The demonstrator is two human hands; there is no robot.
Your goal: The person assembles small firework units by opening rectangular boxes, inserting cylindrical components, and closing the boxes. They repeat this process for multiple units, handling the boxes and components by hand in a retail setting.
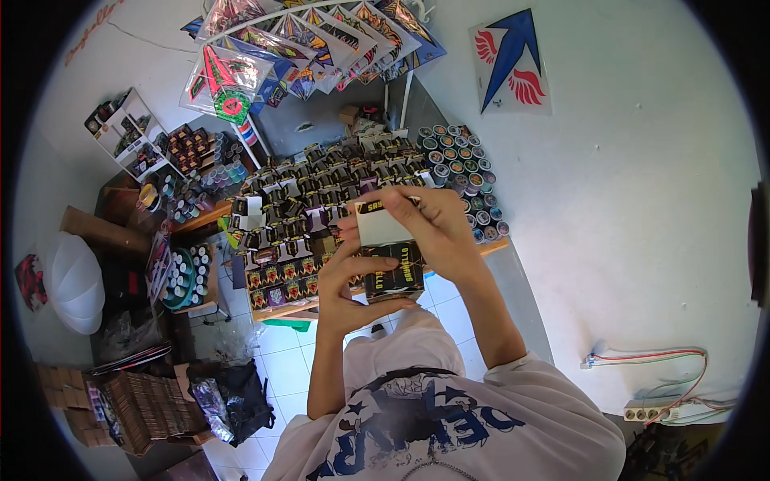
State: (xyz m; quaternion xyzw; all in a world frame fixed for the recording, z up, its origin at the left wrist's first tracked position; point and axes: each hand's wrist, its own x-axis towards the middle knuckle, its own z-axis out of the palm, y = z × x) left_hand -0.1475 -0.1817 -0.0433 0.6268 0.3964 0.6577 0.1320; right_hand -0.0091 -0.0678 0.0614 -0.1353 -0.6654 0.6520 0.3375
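Note:
In front of my body I hold a small black cardboard box (395,282) with yellow print. Its lid flap stands raised, pale on the inside (383,227). My left hand (340,282) is wrapped round the lower part of the box, thumb across its printed face and fingers at its left side and below. At the upper right, my right hand (439,228) grips the raised flap, with its thumb near the top edge. What lies inside the box cannot be seen. Beyond my hands, many similar black boxes (293,268) stand in rows on a table, those farther back with flaps up.
Round cans or spools (457,156) are grouped at the table's right end. Patterned kites (321,44) in clear sleeves hang from a white rack behind. A green basket of spools (186,276) stands at the left. Stacked brown cartons (148,409) and a black bag (245,401) lie lower left.

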